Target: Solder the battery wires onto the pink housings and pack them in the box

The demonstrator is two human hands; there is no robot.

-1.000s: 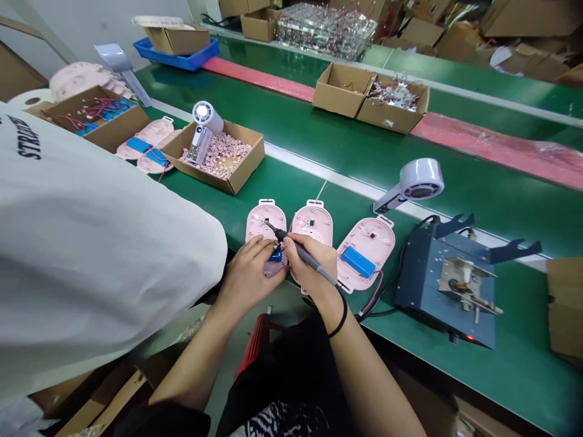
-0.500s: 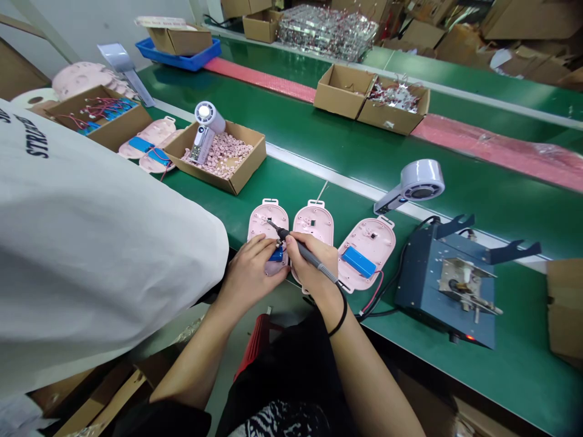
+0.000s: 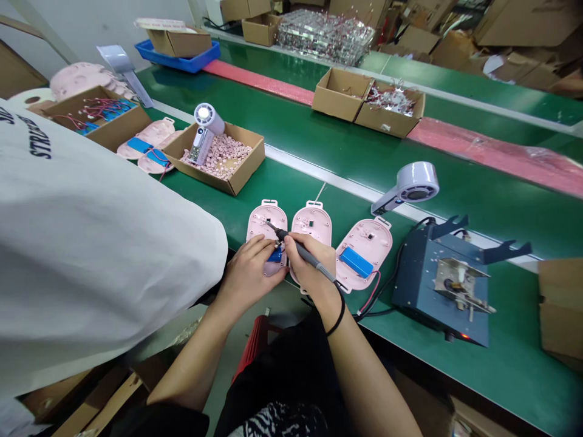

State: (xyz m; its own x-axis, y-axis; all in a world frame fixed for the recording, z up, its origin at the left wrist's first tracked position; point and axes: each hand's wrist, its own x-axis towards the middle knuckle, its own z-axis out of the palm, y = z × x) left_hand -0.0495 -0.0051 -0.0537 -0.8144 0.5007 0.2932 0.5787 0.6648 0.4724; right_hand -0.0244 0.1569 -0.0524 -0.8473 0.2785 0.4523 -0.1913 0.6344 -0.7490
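Observation:
My right hand (image 3: pixel 312 261) is closed around a grey soldering iron (image 3: pixel 308 255), its tip touching or just over the upper part of the leftmost pink shell (image 3: pixel 259 214). On the lower part of that shell rests my left hand (image 3: pixel 248 267), fingers bent together beside a blue battery (image 3: pixel 276 255); whether they pinch a small part is too small to make out. A second pink shell (image 3: pixel 321 221) lies alongside, partly under my right hand. To the right, a third pink shell (image 3: pixel 380 240) holds a blue battery (image 3: pixel 356 262) with red and black wires.
A dark blue soldering station (image 3: pixel 421 285) stands at the right, with a lilac fan (image 3: pixel 416 182) behind it. A box of small pink parts (image 3: pixel 248 173) sits back left. A person's white-clothed side (image 3: pixel 113 243) fills the left. Cardboard boxes (image 3: pixel 337 103) stand across the belt.
The view has shifted slightly, moving the right-hand objects a little left in the picture. Both hands and the iron keep nearly the same place over the leftmost shell.

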